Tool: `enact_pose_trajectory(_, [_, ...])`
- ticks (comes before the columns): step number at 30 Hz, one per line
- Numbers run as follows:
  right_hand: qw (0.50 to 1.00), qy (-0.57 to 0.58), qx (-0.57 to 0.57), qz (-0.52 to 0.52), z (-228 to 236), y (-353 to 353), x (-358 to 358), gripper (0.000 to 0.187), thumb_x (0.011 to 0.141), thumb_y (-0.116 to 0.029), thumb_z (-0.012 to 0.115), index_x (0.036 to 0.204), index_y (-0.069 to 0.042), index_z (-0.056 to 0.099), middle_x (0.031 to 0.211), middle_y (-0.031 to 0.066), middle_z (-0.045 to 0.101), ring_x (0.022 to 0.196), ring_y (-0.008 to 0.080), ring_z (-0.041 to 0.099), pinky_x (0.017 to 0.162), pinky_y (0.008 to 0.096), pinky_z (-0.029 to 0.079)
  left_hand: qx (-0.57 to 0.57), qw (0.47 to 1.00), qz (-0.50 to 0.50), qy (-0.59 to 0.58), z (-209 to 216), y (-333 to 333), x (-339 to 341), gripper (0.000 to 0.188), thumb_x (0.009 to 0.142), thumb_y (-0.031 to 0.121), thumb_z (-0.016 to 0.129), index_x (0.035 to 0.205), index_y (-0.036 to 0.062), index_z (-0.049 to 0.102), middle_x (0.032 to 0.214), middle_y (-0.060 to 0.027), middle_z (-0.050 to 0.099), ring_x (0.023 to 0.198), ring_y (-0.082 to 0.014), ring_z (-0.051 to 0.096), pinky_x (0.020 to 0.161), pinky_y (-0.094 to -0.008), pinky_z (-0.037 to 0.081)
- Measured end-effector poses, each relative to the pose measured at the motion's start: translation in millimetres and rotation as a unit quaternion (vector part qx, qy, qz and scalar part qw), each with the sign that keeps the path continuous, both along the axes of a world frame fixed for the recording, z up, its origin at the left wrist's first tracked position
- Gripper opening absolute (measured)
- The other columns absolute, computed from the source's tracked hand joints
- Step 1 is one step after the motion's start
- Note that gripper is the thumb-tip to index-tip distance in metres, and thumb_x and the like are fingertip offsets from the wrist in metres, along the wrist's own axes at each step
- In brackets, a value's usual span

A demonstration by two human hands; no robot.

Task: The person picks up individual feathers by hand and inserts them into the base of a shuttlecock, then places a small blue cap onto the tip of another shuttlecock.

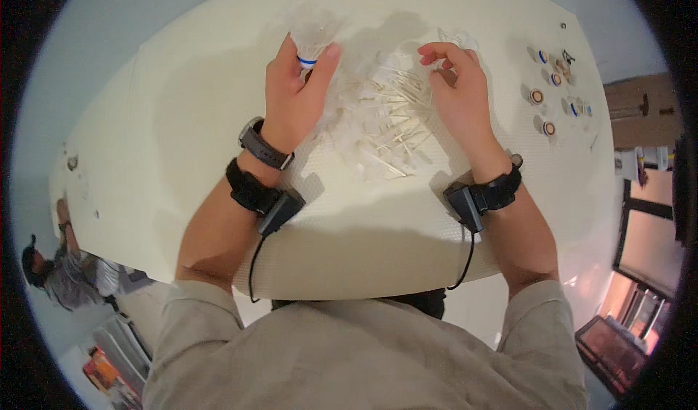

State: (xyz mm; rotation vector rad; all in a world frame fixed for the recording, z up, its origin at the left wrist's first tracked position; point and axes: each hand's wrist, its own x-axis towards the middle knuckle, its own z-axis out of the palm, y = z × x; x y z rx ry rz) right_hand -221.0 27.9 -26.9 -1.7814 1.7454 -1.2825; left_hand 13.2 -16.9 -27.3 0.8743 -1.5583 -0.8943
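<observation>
A white feather shuttlecock (pixel 313 45) with a blue band stands feathers-up in my left hand (pixel 294 82). My left thumb and fingers close around its lower part, so the base is mostly hidden. My right hand (pixel 462 86) hovers at the right side of a loose heap. Its fingers curl loosely, the thumb apart from the index finger, and I see nothing between them. The heap (pixel 403 108) between my hands is made of pale feather shafts and wispy white feathers. Just beyond my right hand lies a white skirt-like piece (pixel 458 39), partly covered.
Several round shuttlecock bases (pixel 549 128), some with blue bands, lie scattered on the right of the cream table (pixel 196 75). A small dark item (pixel 568 57) is among them. Another person (pixel 65 272) sits at the table's far left. Shelving (pixel 640 108) stands at the right.
</observation>
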Motion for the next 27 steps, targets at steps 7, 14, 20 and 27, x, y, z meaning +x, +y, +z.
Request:
enact_pose_trajectory(7, [0.983,0.166,-0.052,0.054,-1.2,2.8,5.9,0.015,0.084,-0.017,0.077,0.095,-0.007,0.074,0.089,0.0048,0.068,0.099,0.0260,0.056,0.088,0.0426,0.044,-0.017,0.998,-0.003,-0.053,-0.2,1.8,2.4,0.028,0.098,0.019,0.069,0.116,-0.0011,0.062,0.084,-0.0041,0.070,0.067,-0.0048,0.055,0.060,-0.0237,0.047])
enact_pose_trajectory(14, [0.988,0.120,-0.085,0.048,2.5,-1.0,-0.1,0.009,0.087,-0.011,0.074,0.091,-0.004,0.071,0.087,0.0065,0.066,0.086,0.0261,0.057,0.079,0.0384,0.046,0.029,0.996,-0.037,-0.077,12.3,10.1,-3.2,0.019,0.100,0.016,0.068,0.101,-0.0010,0.060,0.090,0.0018,0.066,0.078,-0.0036,0.052,0.069,-0.0235,0.045])
enact_pose_trajectory(20, [0.997,-0.060,-0.024,0.045,-1.5,5.5,5.3,0.008,0.091,-0.008,0.070,0.095,-0.001,0.069,0.086,0.0075,0.065,0.074,0.0190,0.052,0.070,0.0306,0.047,-0.036,0.997,-0.017,-0.059,2.6,4.4,-2.7,0.029,0.097,0.015,0.069,0.118,-0.0025,0.059,0.085,-0.0060,0.072,0.069,-0.0048,0.059,0.062,-0.0243,0.051])
enact_pose_trajectory(27, [0.992,-0.104,-0.014,0.068,1.4,5.9,13.2,0.014,0.096,-0.010,0.067,0.106,0.000,0.067,0.088,0.0061,0.066,0.077,0.0131,0.056,0.073,0.0266,0.048,0.012,0.998,-0.041,-0.057,4.7,4.3,0.1,0.024,0.098,0.014,0.069,0.115,-0.0019,0.061,0.098,-0.0042,0.071,0.085,-0.0059,0.062,0.075,-0.0254,0.052])
